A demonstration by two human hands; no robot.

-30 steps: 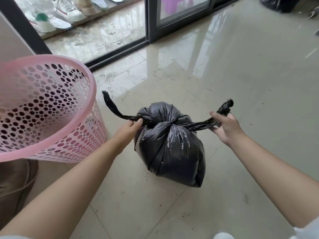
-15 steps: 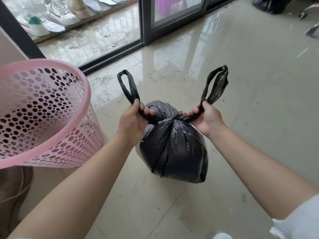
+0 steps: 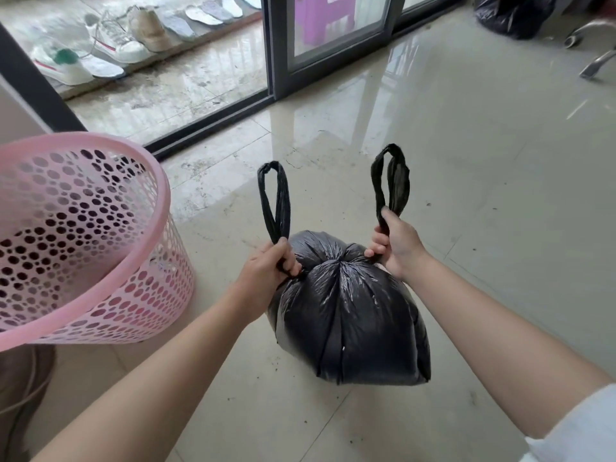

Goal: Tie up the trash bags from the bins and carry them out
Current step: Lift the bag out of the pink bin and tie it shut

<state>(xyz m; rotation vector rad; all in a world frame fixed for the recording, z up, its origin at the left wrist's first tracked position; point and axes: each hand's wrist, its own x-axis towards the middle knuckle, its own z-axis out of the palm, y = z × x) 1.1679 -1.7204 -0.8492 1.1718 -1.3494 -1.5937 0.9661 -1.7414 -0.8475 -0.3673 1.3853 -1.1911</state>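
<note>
We grip one handle loop of the black trash bag (image 3: 350, 315) in each hand: left hand (image 3: 266, 266), right hand (image 3: 398, 243). A pink perforated bin (image 3: 100, 315) stands just left; sliding door frame (image 3: 278, 48) beyond.

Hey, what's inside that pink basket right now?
The pink basket shows only its own perforated wall inside, with no trash or liner visible. Its near rim covers the bottom, so that part can't be checked.

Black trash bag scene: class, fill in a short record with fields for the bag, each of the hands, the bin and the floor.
bag: black trash bag on the floor, mouth gathered, two handle loops upright
left hand: left hand grips the left loop at its base
right hand: right hand grips the right loop at its base
bin: pink perforated bin, left of the bag
floor: glossy tiles
</note>
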